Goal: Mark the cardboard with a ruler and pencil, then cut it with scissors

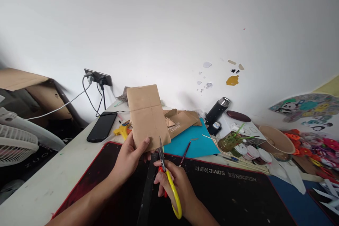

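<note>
A rectangular piece of brown cardboard (147,113), with a crease across it, is held up by my left hand (129,157), thumb on its front face near the lower edge. My right hand (178,180) grips scissors (173,192) with yellow and red handles. The blades point up, with one blade showing in front of the cardboard's lower right part; whether they cut into it I cannot tell. A long dark strip (146,190), perhaps a ruler, lies beneath, between my two hands.
Behind the cardboard lie a yellow glue gun (122,130), printed cardboard (182,123), a blue sheet (190,144) and a pencil (185,152). A phone (102,127) lies left; a black thermos (217,110) and jars (239,149) stand right. A black mat (217,190) covers the front.
</note>
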Motion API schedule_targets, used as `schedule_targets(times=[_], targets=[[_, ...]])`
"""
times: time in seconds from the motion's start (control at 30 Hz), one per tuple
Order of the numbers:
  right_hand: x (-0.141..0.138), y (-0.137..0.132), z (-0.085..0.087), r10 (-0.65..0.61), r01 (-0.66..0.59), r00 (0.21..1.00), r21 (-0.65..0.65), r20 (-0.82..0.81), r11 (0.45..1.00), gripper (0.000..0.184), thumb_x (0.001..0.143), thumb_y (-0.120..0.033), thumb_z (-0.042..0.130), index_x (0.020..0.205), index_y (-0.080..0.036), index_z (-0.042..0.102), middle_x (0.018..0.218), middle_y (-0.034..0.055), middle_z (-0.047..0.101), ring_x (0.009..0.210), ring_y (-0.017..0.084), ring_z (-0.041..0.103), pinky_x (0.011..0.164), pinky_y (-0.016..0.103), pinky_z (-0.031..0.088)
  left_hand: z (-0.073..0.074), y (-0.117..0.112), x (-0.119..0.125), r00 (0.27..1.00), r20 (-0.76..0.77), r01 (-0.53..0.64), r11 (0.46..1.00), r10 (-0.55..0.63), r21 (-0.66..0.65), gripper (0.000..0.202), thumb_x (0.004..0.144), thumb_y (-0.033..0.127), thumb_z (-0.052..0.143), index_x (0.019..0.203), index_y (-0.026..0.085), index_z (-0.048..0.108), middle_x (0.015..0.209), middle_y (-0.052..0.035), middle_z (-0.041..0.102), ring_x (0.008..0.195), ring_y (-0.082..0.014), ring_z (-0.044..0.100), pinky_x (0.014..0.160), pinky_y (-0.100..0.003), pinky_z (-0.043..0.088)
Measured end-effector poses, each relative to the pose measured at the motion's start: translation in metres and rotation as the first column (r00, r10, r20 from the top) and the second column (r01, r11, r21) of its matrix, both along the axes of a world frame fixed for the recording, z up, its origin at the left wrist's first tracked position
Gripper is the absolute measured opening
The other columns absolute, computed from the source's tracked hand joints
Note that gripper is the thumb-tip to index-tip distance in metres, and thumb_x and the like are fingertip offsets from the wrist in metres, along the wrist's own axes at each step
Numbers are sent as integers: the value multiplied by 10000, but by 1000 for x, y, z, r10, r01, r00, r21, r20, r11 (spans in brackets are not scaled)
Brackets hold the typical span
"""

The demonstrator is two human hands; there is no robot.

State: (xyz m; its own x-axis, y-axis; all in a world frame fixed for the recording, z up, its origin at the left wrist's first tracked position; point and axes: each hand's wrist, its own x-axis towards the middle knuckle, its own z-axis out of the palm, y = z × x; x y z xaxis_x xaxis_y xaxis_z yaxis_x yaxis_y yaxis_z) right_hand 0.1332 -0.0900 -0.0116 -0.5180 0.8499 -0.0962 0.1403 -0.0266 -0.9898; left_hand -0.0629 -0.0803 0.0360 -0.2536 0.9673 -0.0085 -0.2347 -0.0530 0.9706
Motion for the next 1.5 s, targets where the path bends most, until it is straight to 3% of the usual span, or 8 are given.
schedule_targets(times=[0.3,0.47,0.67,0.87,1.0,1.1,1.3,1.5], targets=[[-1,-2,1,8,-7,1000,-27,16,1000,745,943,-813,647,1309,-166,708,816,34,698,517,135,615,517,258,461,-5,3,-3,1000,16,-19,1000,19,-1,551,772,646,885,969,250,557,654,0,728,479,-196,647,450,-287,467],[17,-3,24,17,-37,972,81,236,996,471,981,-552,724,1306,-212,750,901,35,724,697,182,678,648,282,522,-6,13,-18,973,104,-214,975,207,54,502,789,557,889,1002,235,569,671,29,710,507,-156,616,479,-258,470],[61,3,62,-21,-185,671,195,741,963,436,939,-398,820,1339,-233,765,1019,56,809,897,254,758,832,325,530,-8,13,-18,978,99,-186,982,181,43,505,792,549,884,1025,229,570,672,16,716,505,-166,624,469,-257,452],[104,-5,66,40,-330,359,87,933,940,591,926,-314,845,1495,-243,701,1357,143,772,1246,373,736,1033,424,547,-9,9,-13,991,70,-119,992,116,49,490,824,545,874,1027,227,561,681,20,709,515,-163,631,474,-257,458],[120,-12,71,124,-455,296,26,947,890,638,913,-164,809,1531,-234,670,1442,154,723,1306,368,706,1045,427,560,-11,11,-11,990,77,-119,992,116,32,533,793,551,893,1043,226,553,671,28,705,498,-163,626,460,-258,460],[115,-12,82,133,-518,255,19,958,855,355,936,-125,786,1281,-212,798,1254,129,792,1154,351,757,977,425,575,-12,11,-11,991,77,-111,993,109,28,534,793,550,893,1045,223,554,684,22,716,495,-163,631,461,-262,470],[55,-7,79,108,-727,439,282,892,626,393,1011,-189,774,1397,-217,704,1225,102,771,1134,294,722,953,391,560,-14,11,-11,993,79,-96,995,93,33,531,797,546,891,1053,222,558,695,19,722,497,-165,642,462,-261,468],[-2,6,58,72,-859,445,403,893,316,184,1095,-177,609,1231,-160,732,1201,116,718,1210,313,648,989,428,555,-15,12,-9,993,89,-71,997,72,-6,545,784,566,900,1033,223,558,659,24,713,482,-171,638,455,-263,469]])
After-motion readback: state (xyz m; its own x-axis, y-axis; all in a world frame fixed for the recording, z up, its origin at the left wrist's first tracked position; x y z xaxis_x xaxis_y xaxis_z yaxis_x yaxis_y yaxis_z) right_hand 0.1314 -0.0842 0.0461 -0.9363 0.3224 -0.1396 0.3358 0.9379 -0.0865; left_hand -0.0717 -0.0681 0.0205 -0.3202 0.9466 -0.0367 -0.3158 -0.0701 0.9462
